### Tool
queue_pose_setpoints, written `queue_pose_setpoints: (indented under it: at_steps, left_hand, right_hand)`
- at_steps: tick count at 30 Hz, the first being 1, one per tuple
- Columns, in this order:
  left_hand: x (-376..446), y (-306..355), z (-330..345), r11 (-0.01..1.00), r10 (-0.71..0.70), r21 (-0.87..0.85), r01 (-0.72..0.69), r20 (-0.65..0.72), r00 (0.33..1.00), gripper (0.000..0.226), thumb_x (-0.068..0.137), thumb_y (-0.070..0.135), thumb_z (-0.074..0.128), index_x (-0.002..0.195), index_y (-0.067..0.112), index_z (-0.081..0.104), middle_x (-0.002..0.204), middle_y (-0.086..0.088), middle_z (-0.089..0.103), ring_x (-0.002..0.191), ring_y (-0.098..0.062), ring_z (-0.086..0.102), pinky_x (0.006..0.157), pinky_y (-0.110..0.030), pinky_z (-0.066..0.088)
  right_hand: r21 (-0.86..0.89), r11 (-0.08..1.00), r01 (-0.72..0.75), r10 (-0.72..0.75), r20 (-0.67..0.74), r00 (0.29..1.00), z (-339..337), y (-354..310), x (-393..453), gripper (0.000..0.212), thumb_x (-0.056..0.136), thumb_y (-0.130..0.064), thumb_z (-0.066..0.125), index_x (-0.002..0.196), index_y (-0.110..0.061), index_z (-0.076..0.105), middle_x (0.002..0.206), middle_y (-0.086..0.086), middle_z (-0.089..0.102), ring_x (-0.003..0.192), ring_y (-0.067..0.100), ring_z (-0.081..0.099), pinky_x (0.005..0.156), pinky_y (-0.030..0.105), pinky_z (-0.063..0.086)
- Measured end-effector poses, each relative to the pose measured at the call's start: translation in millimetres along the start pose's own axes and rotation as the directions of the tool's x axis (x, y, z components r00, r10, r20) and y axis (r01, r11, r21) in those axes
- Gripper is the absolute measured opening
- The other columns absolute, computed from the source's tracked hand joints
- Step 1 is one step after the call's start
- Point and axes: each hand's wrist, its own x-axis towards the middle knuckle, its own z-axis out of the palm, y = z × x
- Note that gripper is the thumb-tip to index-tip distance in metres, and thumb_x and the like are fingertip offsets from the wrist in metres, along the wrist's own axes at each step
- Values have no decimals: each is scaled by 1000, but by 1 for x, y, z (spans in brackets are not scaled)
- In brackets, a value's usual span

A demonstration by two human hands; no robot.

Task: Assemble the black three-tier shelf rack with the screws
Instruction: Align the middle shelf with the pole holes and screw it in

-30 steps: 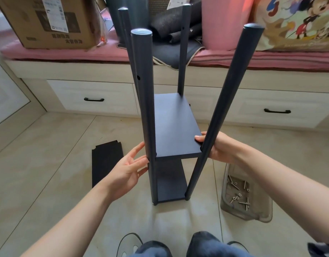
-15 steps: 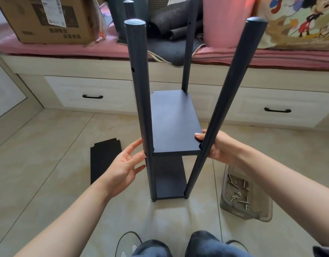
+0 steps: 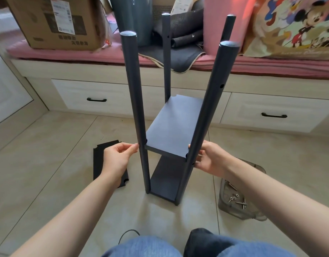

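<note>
Head view: left hand fingers touch the rack's near-left pole, right hand fingers hold the near-right pole.

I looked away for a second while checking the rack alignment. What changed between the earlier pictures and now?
The rack has turned on the floor, so its shelves now run diagonally. The left hand, earlier open-fingered against the near left post, now touches it with curled fingertips. The right hand still holds the near right post at the middle shelf. The loose shelf and screw tray stayed put.
</note>
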Motion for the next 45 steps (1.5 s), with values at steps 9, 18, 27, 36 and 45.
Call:
queue_pose_setpoints:
  at_steps: [9,18,27,36,45]
  left_hand:
    - [-23,12,-6,973,112,199,-113,20,994,6,91,24,74,94,29,77,89,18,73,85,9,65,72,-11,44]
    - [-21,17,2,983,99,155,-95,-21,995,13,90,16,74,96,26,73,97,6,74,91,-5,68,80,-23,52]
    - [-62,17,31,548,743,371,-750,195,640,23,83,0,75,91,11,57,88,1,55,82,-16,55,76,-23,47]
    - [-58,33,81,356,515,533,-767,573,637,87,83,62,68,151,16,42,156,4,41,151,-13,23,126,-36,3]
    - [-54,16,91,364,539,515,-776,563,627,71,93,53,59,154,23,38,160,5,34,153,-15,18,123,-32,3]
  right_hand:
    - [-16,1000,-18,17,-29,999,2,-3,-5,17,93,1,55,103,-12,59,77,6,70,63,19,70,60,33,56]
    - [-30,1000,-7,5,-56,998,3,-2,-5,27,94,-2,58,120,-8,58,102,13,68,80,23,68,66,35,56]
    - [-68,998,3,-8,-66,998,3,-1,-6,28,93,-3,60,121,-6,56,106,15,66,82,24,67,69,35,57]
    - [-136,990,18,-24,-39,999,-7,-2,-2,20,88,-10,68,107,-9,62,85,9,73,75,21,73,64,31,56]
    - [-187,982,34,-40,-27,999,-17,-7,0,30,91,-14,64,118,-1,67,110,16,70,99,28,69,89,37,55]
